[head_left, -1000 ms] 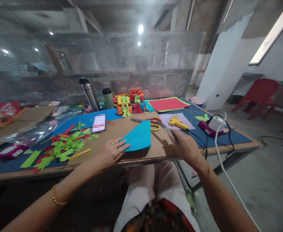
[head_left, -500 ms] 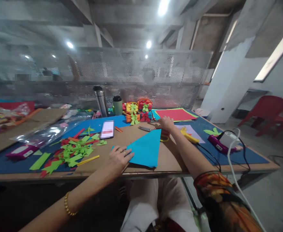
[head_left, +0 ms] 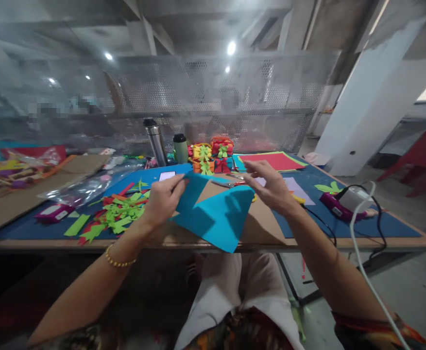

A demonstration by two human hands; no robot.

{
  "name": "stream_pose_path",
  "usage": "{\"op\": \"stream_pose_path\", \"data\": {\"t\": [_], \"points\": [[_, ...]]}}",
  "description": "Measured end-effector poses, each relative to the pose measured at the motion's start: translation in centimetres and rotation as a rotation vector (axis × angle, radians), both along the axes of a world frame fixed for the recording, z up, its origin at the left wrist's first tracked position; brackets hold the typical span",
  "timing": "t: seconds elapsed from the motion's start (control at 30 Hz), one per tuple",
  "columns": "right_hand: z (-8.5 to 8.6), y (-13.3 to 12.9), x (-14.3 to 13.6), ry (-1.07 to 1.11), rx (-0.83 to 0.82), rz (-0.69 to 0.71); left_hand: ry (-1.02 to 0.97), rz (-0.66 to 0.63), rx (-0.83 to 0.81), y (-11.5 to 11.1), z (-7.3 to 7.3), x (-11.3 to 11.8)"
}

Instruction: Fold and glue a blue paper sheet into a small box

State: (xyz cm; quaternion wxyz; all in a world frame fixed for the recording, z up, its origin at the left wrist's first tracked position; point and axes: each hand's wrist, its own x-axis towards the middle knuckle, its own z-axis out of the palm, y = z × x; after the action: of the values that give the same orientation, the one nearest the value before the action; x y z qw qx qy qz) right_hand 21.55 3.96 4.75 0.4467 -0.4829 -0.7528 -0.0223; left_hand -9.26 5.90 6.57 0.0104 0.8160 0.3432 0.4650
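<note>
My left hand [head_left: 165, 197] pinches the raised upper left part of a folded blue paper sheet [head_left: 216, 218]. The sheet's lower tip points toward me at the table edge. Beside the sheet's right corner, my right hand [head_left: 269, 182] is held with fingers apart and nothing visible in it. A pair of scissors [head_left: 229, 183] lies behind the sheet, partly hidden. Brown cardboard [head_left: 260, 226] is underneath.
Green and red scraps [head_left: 125, 211] lie left, near a phone [head_left: 168, 175]. Behind stand a steel flask [head_left: 157, 143], a green bottle [head_left: 180, 148] and small bow-tied boxes [head_left: 213, 155]. Red sheets [head_left: 274, 161] and a purple device with cables [head_left: 334, 206] are right.
My left hand has risen from the cardboard, lifting part of the blue sheet. My right hand has moved from beside the scissors to the sheet's right corner. The camera view has shifted.
</note>
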Motion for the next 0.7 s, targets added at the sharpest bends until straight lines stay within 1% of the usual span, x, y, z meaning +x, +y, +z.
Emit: {"op": "stream_pose_path", "data": {"t": [0.07, 0.1, 0.13, 0.2, 0.3, 0.33, 0.4, 0.47, 0.5, 0.6, 0.63, 0.7], "points": [[-0.5, -0.8, 0.2, 0.192, -0.035, 0.16, -0.13, -0.078, -0.141, 0.1, 1.2, 1.1], [-0.9, -1.1, 0.2, 0.234, -0.062, 0.209, -0.193, -0.12, -0.214, 0.2, 1.6, 1.7], [-1.3, -1.3, 0.0, 0.219, -0.087, 0.225, -0.24, -0.144, -0.291, 0.4, 1.8, 2.3], [-2.4, -1.7, -0.6, 0.07, -0.098, 0.214, -0.338, -0.171, -0.461, 0.8, 1.6, 3.2], [-4.6, -2.5, -2.0, -0.179, -0.086, 0.216, -0.421, -0.17, -0.641, 1.6, 0.8, 3.8], [-5.2, -2.9, -2.4, -0.213, -0.084, 0.227, -0.426, -0.165, -0.673, 1.8, 0.4, 3.8], [-6.0, -3.3, -2.9, -0.181, -0.072, 0.225, -0.423, -0.161, -0.728, 1.9, -0.2, 3.6], [-6.1, -3.5, -3.1, -0.035, -0.077, 0.195, -0.42, -0.172, -0.789, 1.5, -0.7, 3.5], [-5.9, -3.4, -3.1, 0.069, -0.11, 0.178, -0.419, -0.18, -0.818, 1.0, -0.9, 3.6], [-4.9, -2.7, -3.1, 0.42, -0.311, 0.166, -0.379, -0.259, -0.91, -0.8, -1.5, 4.1], [-4.6, -2.4, -3.2, 0.522, -0.364, 0.164, -0.322, -0.331, -0.945, -1.4, -1.7, 4.4], [-4.3, -1.7, -3.4, 0.669, -0.389, 0.152, -0.177, -0.368, -0.948, -2.0, -2.2, 4.8]]}}
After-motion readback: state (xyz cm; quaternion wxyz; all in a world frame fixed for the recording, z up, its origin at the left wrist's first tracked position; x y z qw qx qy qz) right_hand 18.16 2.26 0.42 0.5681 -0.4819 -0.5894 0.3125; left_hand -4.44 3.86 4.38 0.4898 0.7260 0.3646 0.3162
